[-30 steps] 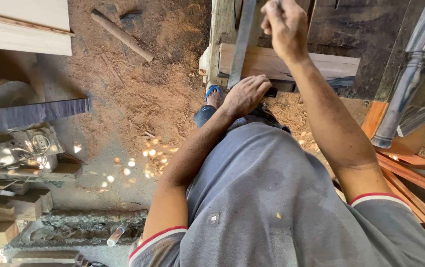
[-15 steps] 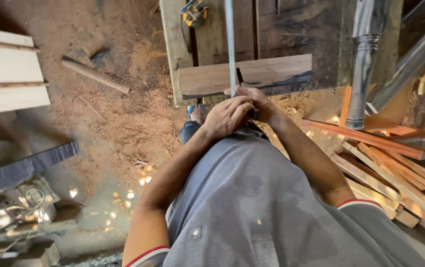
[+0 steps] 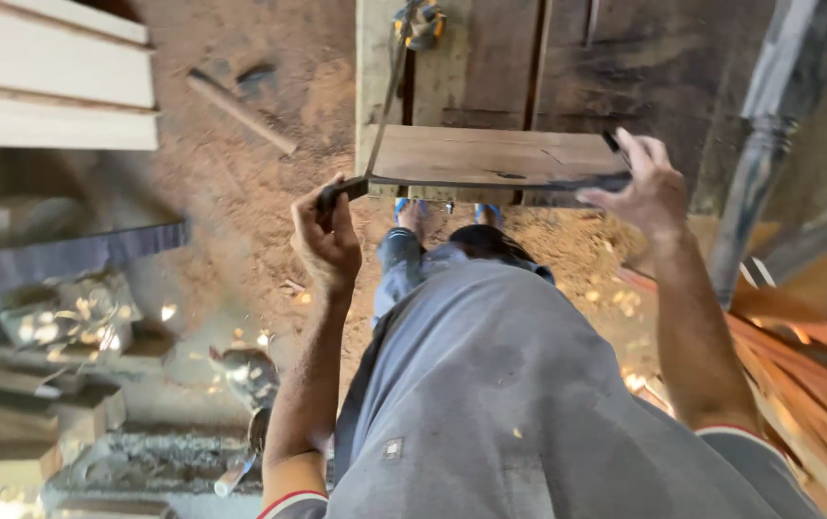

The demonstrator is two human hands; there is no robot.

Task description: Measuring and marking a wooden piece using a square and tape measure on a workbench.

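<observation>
The left hand [image 3: 325, 234] is clenched on the dark handle of a square [image 3: 375, 130], whose thin blade runs up across the tabletop [image 3: 625, 77]. The right hand [image 3: 646, 187] grips the right end of the board [image 3: 490, 156], apparently with a dark pencil between its fingers. Holding the board steady seems wise. The board is flat, brownish, dark along its near right edge, lying at the tabletop's near edge.

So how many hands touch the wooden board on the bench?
1. The right hand grips the board at its right end. The left hand is off its left corner, holding a dark handle.
</observation>
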